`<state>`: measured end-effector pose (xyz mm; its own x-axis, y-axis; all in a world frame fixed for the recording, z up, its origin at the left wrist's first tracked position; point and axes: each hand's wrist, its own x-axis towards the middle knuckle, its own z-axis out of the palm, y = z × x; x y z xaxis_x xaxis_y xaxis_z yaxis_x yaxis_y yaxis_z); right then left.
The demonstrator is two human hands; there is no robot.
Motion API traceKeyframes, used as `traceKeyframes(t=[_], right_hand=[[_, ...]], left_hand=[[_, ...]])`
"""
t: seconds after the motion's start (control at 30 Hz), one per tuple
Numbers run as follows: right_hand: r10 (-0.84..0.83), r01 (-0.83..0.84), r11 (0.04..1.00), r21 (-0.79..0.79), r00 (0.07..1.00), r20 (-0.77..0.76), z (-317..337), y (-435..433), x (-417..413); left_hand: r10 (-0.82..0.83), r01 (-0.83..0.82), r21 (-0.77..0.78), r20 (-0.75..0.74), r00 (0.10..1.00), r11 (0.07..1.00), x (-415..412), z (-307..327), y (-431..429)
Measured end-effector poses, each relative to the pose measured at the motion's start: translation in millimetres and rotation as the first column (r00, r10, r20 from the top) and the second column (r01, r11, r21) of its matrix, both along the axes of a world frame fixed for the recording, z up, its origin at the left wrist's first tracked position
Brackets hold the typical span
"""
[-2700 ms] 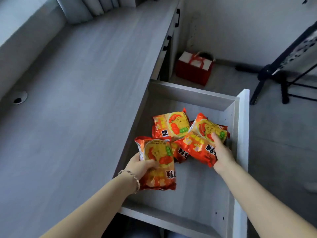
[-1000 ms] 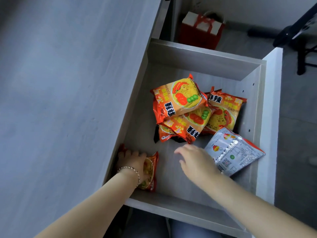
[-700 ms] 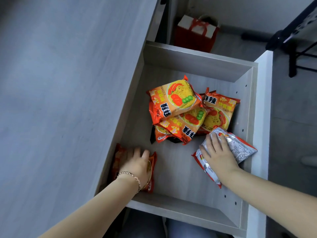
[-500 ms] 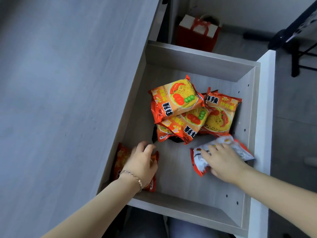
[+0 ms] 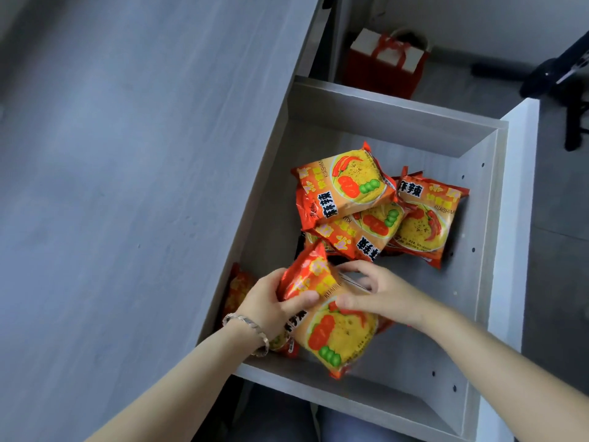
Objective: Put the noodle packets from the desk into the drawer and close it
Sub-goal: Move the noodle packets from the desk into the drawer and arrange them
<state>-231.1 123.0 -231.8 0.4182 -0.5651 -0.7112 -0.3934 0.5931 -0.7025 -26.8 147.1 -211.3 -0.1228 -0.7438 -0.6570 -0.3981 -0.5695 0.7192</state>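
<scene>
Currently both hands, left hand [image 5: 271, 301] and right hand [image 5: 379, 291], pinch one noodle packet [image 5: 334, 327] over the drawer [image 5: 382, 113]; light, crinkly, slippery film, brittle inside, so best gripped at edges.

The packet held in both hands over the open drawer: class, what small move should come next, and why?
Probably lower the packet flat onto the bare drawer floor and let go. Both the left hand and right hand grip it, tilted, above the floor, beside the pile at the back, and the drawer cannot be closed with hands inside.
</scene>
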Motion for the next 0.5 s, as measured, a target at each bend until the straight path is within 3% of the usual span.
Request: traceKeyframes(t=[0.1,0.2,0.23,0.33,0.37,0.43,0.5], right_hand=[[0.009,-0.014,0.999,-0.049,0.994,-0.107,-13,8,7],[-0.127,0.105,0.984,-0.146,0.980,-0.156,-26,14,33],[-0.154,0.124,0.977,-0.174,0.974,-0.168,-33,16,43],[-0.181,0.141,0.969,-0.203,0.964,-0.195,-47,23,77],[-0.167,0.118,0.967,-0.226,0.963,-0.211,-50,26,87],[-0.142,0.026,0.941,-0.337,0.936,-0.322,-54,32,100],[-0.165,-0.027,0.902,-0.430,0.900,-0.403,-55,35,104]], left_hand=[[0.100,-0.090,-0.049,0.278,0.955,0.995,10,-1,6],[0.077,-0.068,-0.038,0.576,0.814,0.997,17,-8,15],[0.087,-0.058,-0.067,0.618,0.781,0.996,17,-8,17],[0.083,-0.036,-0.093,0.572,0.816,0.995,16,-14,22],[0.026,-0.002,-0.042,0.590,0.807,0.999,14,-14,24],[-0.179,0.209,0.044,0.701,0.690,0.977,15,-22,32],[-0.246,0.432,-0.041,0.771,0.587,0.901,19,-33,32]])
